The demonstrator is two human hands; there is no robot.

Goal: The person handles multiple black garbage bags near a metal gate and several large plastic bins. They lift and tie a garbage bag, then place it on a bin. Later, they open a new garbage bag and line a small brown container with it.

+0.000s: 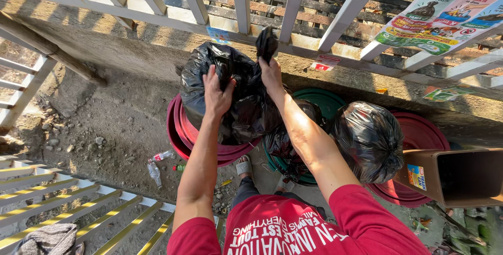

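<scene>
Both hands clamp the glossy, crumpled black rubbish bag (230,95), left hand (216,92) on its side, right hand (271,74) gripping its upward-pointing neck.

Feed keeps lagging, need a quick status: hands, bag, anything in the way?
Left hand and right hand both gripping black bag over red bin. White fence rail close behind. Second bag alongside.

Rubbish bag (230,98) sitting in left bin (178,129), left hand (217,95) and right hand (271,74) resting on its top; middle bin (325,100) standing right of it, second bag (369,139) lying between middle bin and right bin (424,134); box (456,176) sitting before right bin; railing (293,40) running behind all bins; bottles (156,167) lying on ground (105,124), left of feet
</scene>
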